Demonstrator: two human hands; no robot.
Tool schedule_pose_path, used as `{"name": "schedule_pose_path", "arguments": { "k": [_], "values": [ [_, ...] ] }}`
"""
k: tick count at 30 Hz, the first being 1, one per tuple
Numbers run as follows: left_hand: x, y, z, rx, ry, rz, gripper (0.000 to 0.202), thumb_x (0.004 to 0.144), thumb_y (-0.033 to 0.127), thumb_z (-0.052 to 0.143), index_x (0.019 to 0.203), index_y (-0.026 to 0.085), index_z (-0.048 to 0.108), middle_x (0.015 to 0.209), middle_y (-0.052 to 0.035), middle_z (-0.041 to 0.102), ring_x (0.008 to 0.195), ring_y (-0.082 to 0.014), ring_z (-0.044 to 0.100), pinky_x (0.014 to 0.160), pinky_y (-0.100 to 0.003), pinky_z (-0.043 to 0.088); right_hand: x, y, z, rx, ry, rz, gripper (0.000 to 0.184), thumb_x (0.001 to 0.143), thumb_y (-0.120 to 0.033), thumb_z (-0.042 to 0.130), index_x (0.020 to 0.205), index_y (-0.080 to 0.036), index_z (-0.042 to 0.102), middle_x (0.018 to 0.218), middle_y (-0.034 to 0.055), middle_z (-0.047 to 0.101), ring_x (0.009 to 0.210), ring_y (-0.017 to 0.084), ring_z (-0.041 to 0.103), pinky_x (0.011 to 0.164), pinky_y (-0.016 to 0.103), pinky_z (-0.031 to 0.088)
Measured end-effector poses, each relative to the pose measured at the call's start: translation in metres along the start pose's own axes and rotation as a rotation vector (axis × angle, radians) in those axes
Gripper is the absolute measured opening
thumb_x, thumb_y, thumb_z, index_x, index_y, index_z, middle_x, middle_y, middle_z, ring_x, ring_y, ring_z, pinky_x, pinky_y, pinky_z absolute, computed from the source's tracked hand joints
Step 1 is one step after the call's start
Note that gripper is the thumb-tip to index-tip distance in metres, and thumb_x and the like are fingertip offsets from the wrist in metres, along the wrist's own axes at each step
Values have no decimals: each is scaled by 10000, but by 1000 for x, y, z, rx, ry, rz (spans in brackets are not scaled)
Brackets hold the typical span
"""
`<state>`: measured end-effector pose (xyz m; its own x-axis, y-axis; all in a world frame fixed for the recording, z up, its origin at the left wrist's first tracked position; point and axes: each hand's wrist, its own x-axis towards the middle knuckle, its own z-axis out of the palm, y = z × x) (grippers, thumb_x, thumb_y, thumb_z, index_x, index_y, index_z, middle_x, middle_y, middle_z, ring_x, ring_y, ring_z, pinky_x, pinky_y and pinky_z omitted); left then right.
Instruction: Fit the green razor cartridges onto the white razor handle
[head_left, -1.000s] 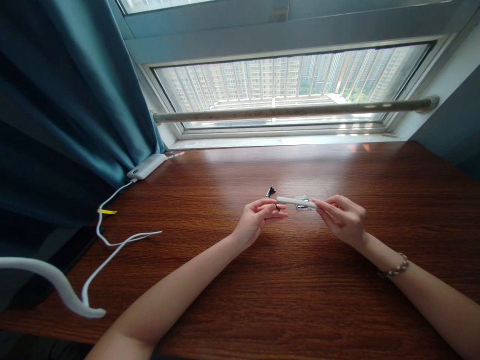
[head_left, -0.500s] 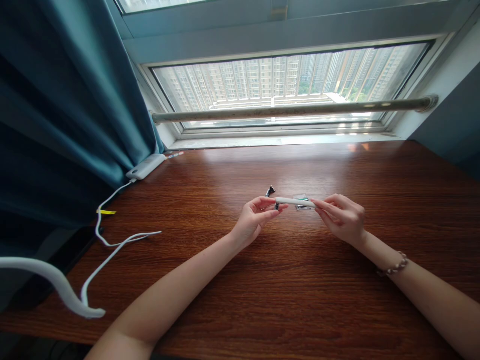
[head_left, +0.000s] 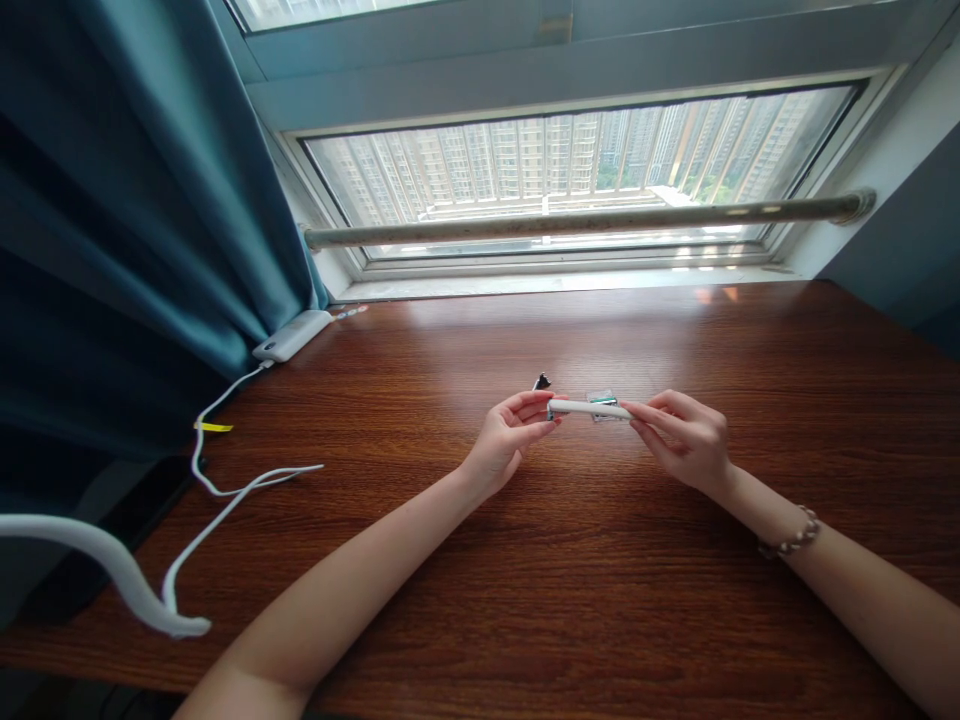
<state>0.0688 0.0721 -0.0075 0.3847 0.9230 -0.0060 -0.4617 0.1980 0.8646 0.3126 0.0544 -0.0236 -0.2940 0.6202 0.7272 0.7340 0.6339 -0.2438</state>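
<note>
One white stick (head_left: 589,408) now bridges left hand (head_left: 514,440) and right hand (head_left: 686,440).

white stick (head_left: 590,408): slim, round, pen-like, hanging nearly level just above table (head_left: 450,350), running left to right. left end sitting pinched in fingertips of left hand (head_left: 510,440); right end sitting pinched in fingertips of right hand (head_left: 686,438). middle showing bare between both hands.

small black part (head_left: 541,381): shiny, peeking up just behind left fingertips; resting or held, cannot tell.

clear packet (head_left: 602,398): small, flat, showing green inside, lying on table right behind stick's middle, lower edge hiding behind stick.
</note>
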Motion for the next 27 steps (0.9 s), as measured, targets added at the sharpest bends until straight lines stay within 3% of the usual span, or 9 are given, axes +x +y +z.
{"name": "schedule_pose_path", "arguments": {
  "k": [4, 10, 14, 18, 27],
  "values": [
    [0, 0, -1, 80, 0, 24, 355, 636, 107, 671, 980, 138, 586, 1084, -120, 591, 1038, -226, 528, 939, -388, 362, 0, 1, 2, -39, -61, 20, 303, 753, -203, 583, 1043, -286, 615, 741, -1, 595, 583, 81, 488, 571, 202, 358],
    [-2, -1, -2, 344, 15, 63, 406, 605, 157, 698, 999, 158, 601, 1132, -95, 559, 1044, -208, 505, 933, -356, 363, 5, 22, 2, -257, -82, 355, 242, 820, -327, 468, 927, -236, 666, 691, 22, 619, 614, 133, 530, 544, 241, 325],
    [-5, -3, -2, 491, -14, 27, 441, 603, 203, 701, 1031, 175, 598, 1099, -79, 572, 957, -183, 535, 919, -356, 376, 2, 46, 4, -365, -209, 546, 273, 798, -393, 454, 910, -273, 672, 678, 25, 631, 588, 164, 534, 492, 253, 286],
    [-6, -4, -1, 557, -28, 51, 481, 603, 225, 703, 1067, 185, 580, 1056, -78, 585, 947, -184, 528, 881, -343, 405, -3, 60, 6, -327, -241, 555, 275, 810, -370, 440, 882, -251, 677, 769, 33, 614, 639, 151, 532, 516, 250, 306],
    [-10, -2, 9, 481, -37, -26, 443, 602, 226, 708, 1030, 174, 605, 1007, -78, 598, 855, -159, 537, 803, -299, 428, -8, 68, 11, -388, -237, 485, 246, 829, -296, 449, 856, -207, 677, 727, 57, 539, 687, 164, 472, 577, 261, 327]
  ]
}}
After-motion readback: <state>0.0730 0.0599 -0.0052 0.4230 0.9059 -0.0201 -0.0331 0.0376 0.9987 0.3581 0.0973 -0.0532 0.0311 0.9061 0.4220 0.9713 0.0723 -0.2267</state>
